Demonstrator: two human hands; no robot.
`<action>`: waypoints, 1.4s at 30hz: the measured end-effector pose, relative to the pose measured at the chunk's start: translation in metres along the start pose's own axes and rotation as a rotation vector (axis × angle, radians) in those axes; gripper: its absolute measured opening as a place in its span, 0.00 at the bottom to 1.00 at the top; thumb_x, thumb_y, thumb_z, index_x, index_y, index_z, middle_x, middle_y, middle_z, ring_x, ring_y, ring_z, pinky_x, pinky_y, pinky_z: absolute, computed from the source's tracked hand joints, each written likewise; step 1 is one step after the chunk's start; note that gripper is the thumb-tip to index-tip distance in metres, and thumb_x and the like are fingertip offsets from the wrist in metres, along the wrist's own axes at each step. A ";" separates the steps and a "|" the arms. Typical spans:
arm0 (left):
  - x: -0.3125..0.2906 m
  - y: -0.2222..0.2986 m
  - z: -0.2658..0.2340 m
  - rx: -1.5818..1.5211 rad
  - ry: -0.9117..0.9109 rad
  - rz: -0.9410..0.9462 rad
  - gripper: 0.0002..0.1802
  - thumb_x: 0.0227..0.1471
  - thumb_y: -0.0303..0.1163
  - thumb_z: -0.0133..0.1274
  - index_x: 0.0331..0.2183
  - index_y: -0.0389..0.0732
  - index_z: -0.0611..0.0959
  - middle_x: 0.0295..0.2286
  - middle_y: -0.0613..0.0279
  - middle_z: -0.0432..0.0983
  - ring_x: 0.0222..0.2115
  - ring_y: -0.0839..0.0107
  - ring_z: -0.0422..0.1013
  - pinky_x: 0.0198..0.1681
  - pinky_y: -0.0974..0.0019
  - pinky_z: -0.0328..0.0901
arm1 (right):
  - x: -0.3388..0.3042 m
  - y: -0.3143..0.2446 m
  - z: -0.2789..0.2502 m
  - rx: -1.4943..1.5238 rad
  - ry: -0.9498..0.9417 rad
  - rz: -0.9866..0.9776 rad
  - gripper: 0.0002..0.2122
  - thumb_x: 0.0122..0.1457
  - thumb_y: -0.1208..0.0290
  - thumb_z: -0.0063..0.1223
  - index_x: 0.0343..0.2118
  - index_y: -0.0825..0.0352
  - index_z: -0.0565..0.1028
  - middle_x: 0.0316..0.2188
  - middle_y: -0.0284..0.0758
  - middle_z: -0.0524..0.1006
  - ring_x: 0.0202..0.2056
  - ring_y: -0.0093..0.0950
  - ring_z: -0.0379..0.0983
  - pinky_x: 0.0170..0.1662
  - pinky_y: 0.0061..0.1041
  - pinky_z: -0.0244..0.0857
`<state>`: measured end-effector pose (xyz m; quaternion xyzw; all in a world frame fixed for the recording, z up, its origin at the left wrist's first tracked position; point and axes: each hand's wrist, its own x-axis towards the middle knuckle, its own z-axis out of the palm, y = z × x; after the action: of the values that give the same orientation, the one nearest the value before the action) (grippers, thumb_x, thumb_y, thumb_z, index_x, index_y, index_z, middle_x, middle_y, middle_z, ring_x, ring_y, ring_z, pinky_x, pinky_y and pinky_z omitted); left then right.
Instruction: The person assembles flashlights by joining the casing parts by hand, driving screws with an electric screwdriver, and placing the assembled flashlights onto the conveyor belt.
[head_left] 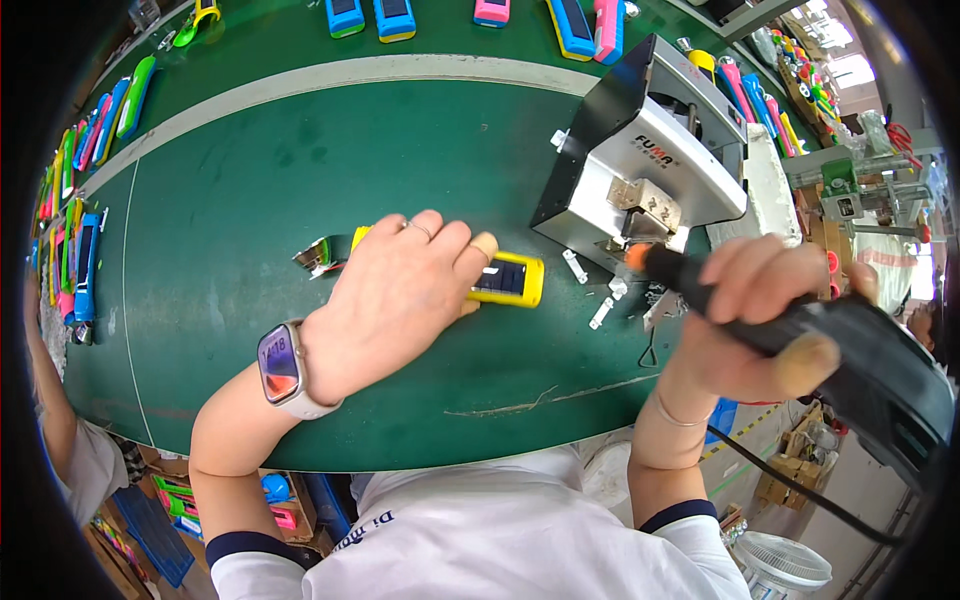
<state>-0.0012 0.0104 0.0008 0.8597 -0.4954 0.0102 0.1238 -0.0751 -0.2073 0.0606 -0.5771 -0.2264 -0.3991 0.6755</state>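
Left hand and right hand are both closed. Mid-tabletop, a yellow device with a dark panel is gripped under the left; by the right, a black corded tool is gripped, its orange tip held near a silver machine toward the tabletop's right edge. Small white parts are scattered between. Colourful devices are lined along the left edge.

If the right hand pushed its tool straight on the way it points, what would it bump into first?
Probably the silver machine; the black tool in the right hand points its orange tip there, though depth is unclear.
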 end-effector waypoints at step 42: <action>-0.073 0.001 -0.002 -0.125 0.216 -0.089 0.26 0.38 0.42 0.63 0.41 0.42 0.79 0.35 0.63 0.74 0.39 0.65 0.68 0.51 0.55 0.58 | -0.060 -0.041 -0.017 -1.034 -0.722 0.603 0.22 0.45 0.65 0.66 0.43 0.66 0.74 0.38 0.41 0.74 0.35 0.37 0.71 0.37 0.29 0.66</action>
<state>-0.0388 0.0728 -0.0077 0.8653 -0.4402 0.0666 0.2300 -0.1452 -0.2076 0.0352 -0.9588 -0.0477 -0.0338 0.2780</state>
